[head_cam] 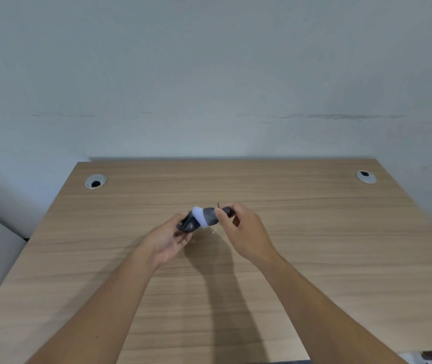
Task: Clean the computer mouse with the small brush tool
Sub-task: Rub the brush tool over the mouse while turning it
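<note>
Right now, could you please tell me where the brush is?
In the head view, the brush is held in the right hand above mid-desk, bristles against the mouse in the left hand.

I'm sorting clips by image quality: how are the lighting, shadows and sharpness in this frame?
Head view: soft, even light with no glare; the arms cast a dark shadow on the desk below the hands; the mouse and brush look slightly blurred; wide-angle distortion bends the desk's edges.
</note>
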Motion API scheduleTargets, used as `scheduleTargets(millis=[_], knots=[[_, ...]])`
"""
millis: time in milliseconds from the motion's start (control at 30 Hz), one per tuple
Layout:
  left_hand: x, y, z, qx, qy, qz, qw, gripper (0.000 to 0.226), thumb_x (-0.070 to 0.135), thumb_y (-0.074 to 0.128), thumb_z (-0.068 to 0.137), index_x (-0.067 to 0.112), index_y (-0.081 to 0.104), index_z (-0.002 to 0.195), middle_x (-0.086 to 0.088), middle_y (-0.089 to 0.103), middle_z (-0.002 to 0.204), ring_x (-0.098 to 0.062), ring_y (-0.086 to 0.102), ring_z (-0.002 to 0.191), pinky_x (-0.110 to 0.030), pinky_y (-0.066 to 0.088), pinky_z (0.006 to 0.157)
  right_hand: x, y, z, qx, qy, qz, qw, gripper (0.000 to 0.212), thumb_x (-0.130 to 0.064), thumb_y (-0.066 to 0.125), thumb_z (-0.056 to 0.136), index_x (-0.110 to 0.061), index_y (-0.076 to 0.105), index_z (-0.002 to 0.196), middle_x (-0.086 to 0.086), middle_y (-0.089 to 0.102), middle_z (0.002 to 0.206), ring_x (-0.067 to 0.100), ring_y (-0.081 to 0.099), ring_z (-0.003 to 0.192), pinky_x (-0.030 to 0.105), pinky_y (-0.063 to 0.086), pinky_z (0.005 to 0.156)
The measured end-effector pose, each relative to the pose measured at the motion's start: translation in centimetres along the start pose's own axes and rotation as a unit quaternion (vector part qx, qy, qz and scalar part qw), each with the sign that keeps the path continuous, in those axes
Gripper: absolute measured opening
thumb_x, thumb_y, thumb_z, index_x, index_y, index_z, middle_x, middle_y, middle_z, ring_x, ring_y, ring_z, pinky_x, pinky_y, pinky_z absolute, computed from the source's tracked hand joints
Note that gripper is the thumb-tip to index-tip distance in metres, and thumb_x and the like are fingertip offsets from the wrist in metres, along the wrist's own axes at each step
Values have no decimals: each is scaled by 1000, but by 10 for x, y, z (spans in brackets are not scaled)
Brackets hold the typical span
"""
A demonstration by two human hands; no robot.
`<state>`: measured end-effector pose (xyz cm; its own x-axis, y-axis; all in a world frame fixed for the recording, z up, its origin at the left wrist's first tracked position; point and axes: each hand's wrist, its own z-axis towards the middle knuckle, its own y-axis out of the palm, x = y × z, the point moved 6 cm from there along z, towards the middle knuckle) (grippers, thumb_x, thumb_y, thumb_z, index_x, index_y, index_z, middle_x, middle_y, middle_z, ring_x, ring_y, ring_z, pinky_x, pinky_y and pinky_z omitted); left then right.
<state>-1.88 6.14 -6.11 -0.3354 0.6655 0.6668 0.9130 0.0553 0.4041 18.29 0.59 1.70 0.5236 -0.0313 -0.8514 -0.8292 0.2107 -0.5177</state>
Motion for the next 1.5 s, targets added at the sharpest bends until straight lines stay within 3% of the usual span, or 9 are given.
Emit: scheduleTargets(millis=[200,300,433,633,833,933,1167,1367,1500], knots=[[0,6,-5,7,-49,-37,998,13,21,69,104,9,65,107,-19,72,109,-23,72,94,-24,59,68,14,9,3,27,16,-31,999,27,-40,70,102,-17,71,87,-12,64,70,4,54,58,16,38,58],[-1,-1,-7,3,-58,-42,997,17,22,70,104,8,64,111,-23,76,123,-29,77,118,-23,62,58,33,-3,7,81,89,-25,992,26,-38,68,100,-17,70,85,-7,70,77,10,60,68,23,42,63],[-4,-3,-9,1,-69,-56,996,19,20,69,106,5,62,114,-25,73,120,-29,77,106,-24,64,60,22,-2,2,83,70,9,994,22,-37,70,101,-25,68,82,-13,68,74,-5,61,68,12,40,60],[-6,2,-8,14,-64,-68,996,26,18,72,103,-1,65,119,-20,69,115,-29,70,112,-26,68,63,-7,28,-5,3,-23,-4,1000,23,-38,73,101,-28,67,81,-20,60,63,6,52,56,17,37,56],[-7,-11,-13,-5,-87,-76,993,30,20,72,103,3,59,124,-27,81,101,-29,85,83,-27,67,64,30,0,7,78,98,-21,992,27,-39,69,98,-18,67,80,-8,66,72,14,58,68,29,43,64],[-7,-14,-10,-7,-79,-81,994,40,21,73,103,2,59,136,-28,79,111,-29,86,80,-28,67,67,34,-8,6,87,113,11,990,28,-36,69,98,-20,64,75,-9,63,69,8,53,62,26,40,64],[-8,-3,-8,-2,-70,-67,995,29,20,72,104,1,62,123,-27,70,117,-29,73,93,-30,69,64,3,19,-5,-14,-17,17,1000,28,-38,74,99,-15,73,85,-10,61,69,5,49,60,24,39,61],[-3,-6,-13,-52,-70,-32,996,33,23,71,105,-2,66,127,-32,78,120,-28,84,90,-29,68,74,42,1,-7,81,104,35,991,22,-37,74,98,-22,71,82,-9,69,76,1,56,60,14,42,59],[-4,-12,-8,-41,-28,8,999,45,18,76,100,-4,64,137,-23,80,114,-30,84,92,-38,71,79,46,-7,1,106,137,71,982,32,-37,73,96,-11,67,78,-8,61,68,10,50,60,28,40,61]])
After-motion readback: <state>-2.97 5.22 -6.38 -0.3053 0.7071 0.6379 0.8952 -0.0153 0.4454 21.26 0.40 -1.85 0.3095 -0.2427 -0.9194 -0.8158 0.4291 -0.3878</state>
